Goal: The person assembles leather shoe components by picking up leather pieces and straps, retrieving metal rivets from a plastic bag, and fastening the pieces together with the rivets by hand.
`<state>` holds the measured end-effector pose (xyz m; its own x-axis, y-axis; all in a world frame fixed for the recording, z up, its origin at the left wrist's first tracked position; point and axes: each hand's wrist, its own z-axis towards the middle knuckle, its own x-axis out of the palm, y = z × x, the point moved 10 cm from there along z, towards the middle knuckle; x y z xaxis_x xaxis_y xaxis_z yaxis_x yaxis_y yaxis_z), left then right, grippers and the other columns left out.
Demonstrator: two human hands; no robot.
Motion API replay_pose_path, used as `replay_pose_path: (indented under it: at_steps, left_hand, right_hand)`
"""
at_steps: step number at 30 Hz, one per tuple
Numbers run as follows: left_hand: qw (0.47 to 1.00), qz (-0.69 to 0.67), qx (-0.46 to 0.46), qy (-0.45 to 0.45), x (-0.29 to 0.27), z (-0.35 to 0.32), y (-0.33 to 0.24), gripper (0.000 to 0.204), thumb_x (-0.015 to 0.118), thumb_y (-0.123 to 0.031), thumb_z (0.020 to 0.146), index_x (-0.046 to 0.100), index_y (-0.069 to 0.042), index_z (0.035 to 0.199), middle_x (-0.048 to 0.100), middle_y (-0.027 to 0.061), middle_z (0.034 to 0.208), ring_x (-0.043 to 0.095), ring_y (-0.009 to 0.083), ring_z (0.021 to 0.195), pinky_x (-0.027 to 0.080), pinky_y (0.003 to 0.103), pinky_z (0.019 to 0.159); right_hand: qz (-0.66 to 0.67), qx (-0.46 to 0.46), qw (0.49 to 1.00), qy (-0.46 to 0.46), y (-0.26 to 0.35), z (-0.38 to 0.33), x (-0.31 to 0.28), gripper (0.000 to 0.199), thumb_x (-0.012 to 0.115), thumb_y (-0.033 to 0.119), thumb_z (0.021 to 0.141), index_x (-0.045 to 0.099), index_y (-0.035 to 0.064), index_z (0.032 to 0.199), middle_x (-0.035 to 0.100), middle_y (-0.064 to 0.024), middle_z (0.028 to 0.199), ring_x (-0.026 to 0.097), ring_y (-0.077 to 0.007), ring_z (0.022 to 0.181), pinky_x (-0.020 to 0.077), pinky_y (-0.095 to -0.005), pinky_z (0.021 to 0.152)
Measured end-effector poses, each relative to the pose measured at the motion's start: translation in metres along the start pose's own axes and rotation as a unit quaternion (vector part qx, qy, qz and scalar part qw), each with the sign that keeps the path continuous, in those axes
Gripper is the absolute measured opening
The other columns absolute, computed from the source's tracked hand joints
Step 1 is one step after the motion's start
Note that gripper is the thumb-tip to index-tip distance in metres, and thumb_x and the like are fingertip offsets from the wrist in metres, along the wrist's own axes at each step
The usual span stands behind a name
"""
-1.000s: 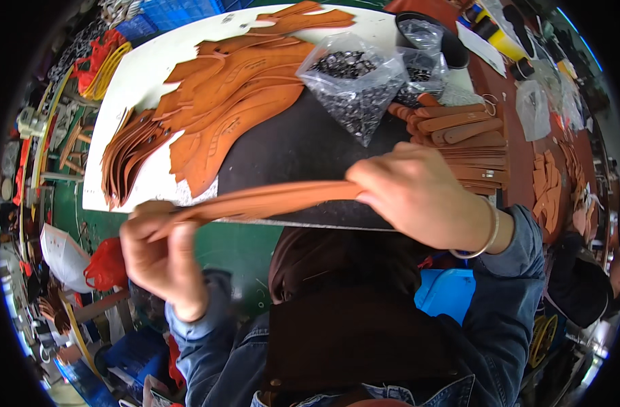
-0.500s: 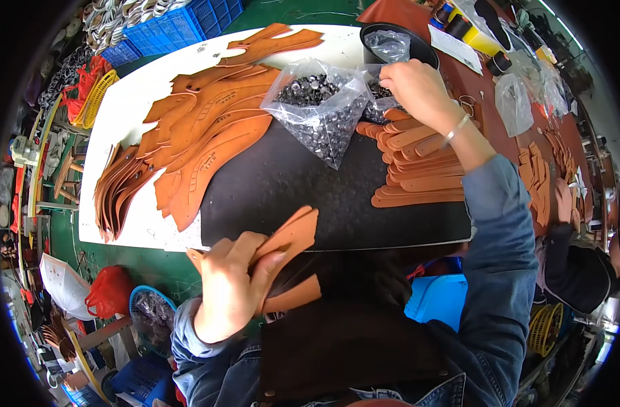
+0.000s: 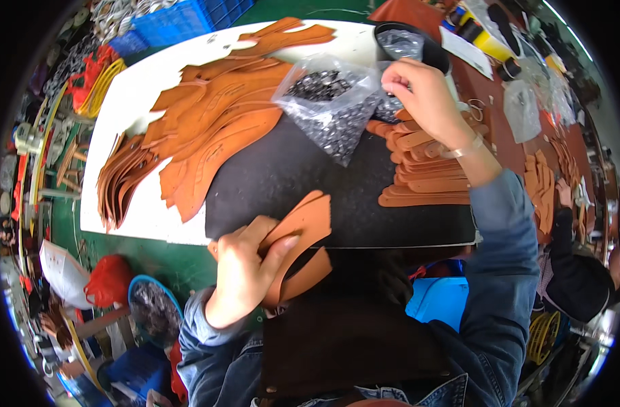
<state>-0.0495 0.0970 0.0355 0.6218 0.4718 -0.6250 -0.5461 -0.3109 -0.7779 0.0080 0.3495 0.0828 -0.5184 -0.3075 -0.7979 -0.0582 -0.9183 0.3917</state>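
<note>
The left hand is closed around a folded tan leather strap, thumb on top and fingers curled beneath, at the near edge of the black work mat; the right hand is stretched to the far side of that mat, its fingertips pinched together at the mouth of a clear plastic bag of small dark metal fittings, though whether a fitting is actually gripped cannot be told.

The fold in the strap could spring open if the left grip is slackened, since only one hand is holding it; the bag could be tipped or dragged by the reaching fingers, and its loose fittings would be scattered over the mat; the stack of cut straps lying under the right forearm could be brushed out of order by the denim sleeve.

Left of the mat a fan of larger tan leather pieces is spread over a white board; beyond the mat a round black tub is set just beside the bag, crowding the reach; right of the mat, further leather pieces and another person's hand are seen on a reddish table; a blue crate is placed beyond the board.
</note>
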Motion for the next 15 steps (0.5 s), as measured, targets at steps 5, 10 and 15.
replay_pose_path:
  at_steps: [5, 10, 15]
  left_hand:
    - [1.000, -0.023, 0.004, -0.002, -0.002, -0.002, -0.001, 0.018, 0.069, -0.016, 0.076, 0.059, -0.001, 0.076, 0.056, 0.0128, 0.057, 0.055, 0.0235, 0.049, 0.041, 0.032, 0.047]
    - [0.998, -0.036, 0.048, -0.003, -0.004, -0.007, -0.012, 0.022, 0.070, -0.019, 0.075, 0.057, -0.002, 0.070, 0.053, 0.0104, 0.053, 0.050, 0.0233, 0.045, 0.039, 0.033, 0.044]
    - [0.989, 0.031, 0.135, -0.048, -0.011, -0.014, -0.028, 0.027, 0.072, -0.023, 0.072, 0.054, -0.004, 0.066, 0.050, 0.0088, 0.051, 0.048, 0.0250, 0.045, 0.037, 0.033, 0.047]
  right_hand:
    - [0.301, -0.066, 0.943, 0.124, 0.135, -0.034, 0.025, 0.007, 0.064, -0.001, 0.073, 0.058, 0.0014, 0.075, 0.057, -0.0085, 0.096, 0.057, -0.0207, 0.088, 0.0451, -0.0309, 0.076]
    - [0.336, -0.055, 0.930, 0.137, 0.151, -0.048, 0.047, 0.007, 0.064, 0.000, 0.073, 0.058, 0.0023, 0.077, 0.058, -0.0095, 0.093, 0.059, -0.0216, 0.080, 0.0476, -0.0291, 0.069]
    - [0.232, -0.092, 0.966, 0.070, 0.166, -0.049, 0.034, 0.018, 0.068, -0.001, 0.068, 0.055, 0.0024, 0.080, 0.059, -0.0102, 0.091, 0.058, -0.0230, 0.078, 0.0474, -0.0311, 0.065]
